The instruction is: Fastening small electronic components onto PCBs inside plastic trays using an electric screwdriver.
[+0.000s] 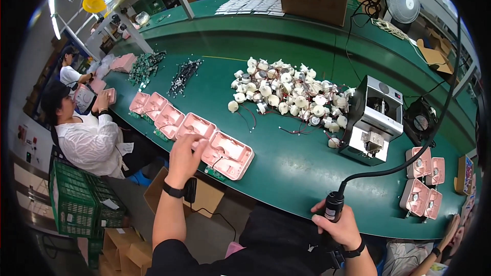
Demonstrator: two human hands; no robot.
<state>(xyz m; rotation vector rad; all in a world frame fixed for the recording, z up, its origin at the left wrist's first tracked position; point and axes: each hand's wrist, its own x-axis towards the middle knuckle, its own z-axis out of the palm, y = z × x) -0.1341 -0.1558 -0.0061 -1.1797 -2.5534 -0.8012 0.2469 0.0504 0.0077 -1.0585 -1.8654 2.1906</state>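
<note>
My reference for all places is the end pink case (227, 156), the last of the row on the green table (302, 166) and the one nearest my body; it lies open side up, with thin wires inside. I find its long axis running roughly along the row, from far left to near right, about in line with the near table edge. My left hand (187, 157) is clearly the nearer one: it is at the left side of the end case, over the neighbouring pink case (197, 127), fingers bent. I cannot tell whether its fingertips pinch anything or touch either case. My right hand (343, 226) is closed around a black electric screwdriver (335, 206), well apart from the end case, to its right and closer to me. The case therefore lies to the left of and beyond the screwdriver, with bare tabletop between them. The driver's cable leaves its top and rises to the right; its working tip is hidden from me. Green circuit boards (215, 174) show just beside the near edge of the end case. A heap of white motors (286, 89) lies beyond it and to the right, and a silver machine (376, 120) stands farther right, well apart from it.
</note>
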